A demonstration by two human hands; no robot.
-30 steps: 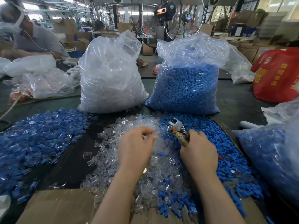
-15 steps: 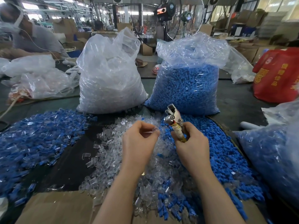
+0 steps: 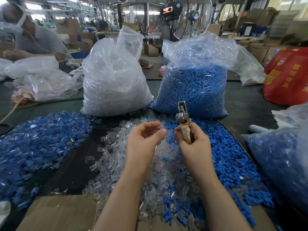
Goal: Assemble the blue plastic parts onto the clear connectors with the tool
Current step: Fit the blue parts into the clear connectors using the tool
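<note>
1. Head view, centre: my left hand (image 3: 144,141) is raised over the clear connectors (image 3: 133,164) pile, fingers curled, thumb and forefinger pinching what looks like one clear piece (too see-through to be sure).
2. My right hand (image 3: 194,144) is wrapped round the tool (image 3: 183,120) handle, metal head pointing up; its thumb and forefinger pinch a small blue bit (image 3: 175,130).
3. Hands close together, not touching.
4. Loose blue plastic parts (image 3: 233,164) spread lower right; mixed blue/clear pieces (image 3: 38,140) at centre left.
5. Upper centre: bag of clear pieces (image 3: 115,80) w/ bag of blue pieces (image 3: 193,87) just beside it.
6. Right edge: red bag (image 3: 288,77). Bottom left: cardboard (image 3: 58,214).
</note>
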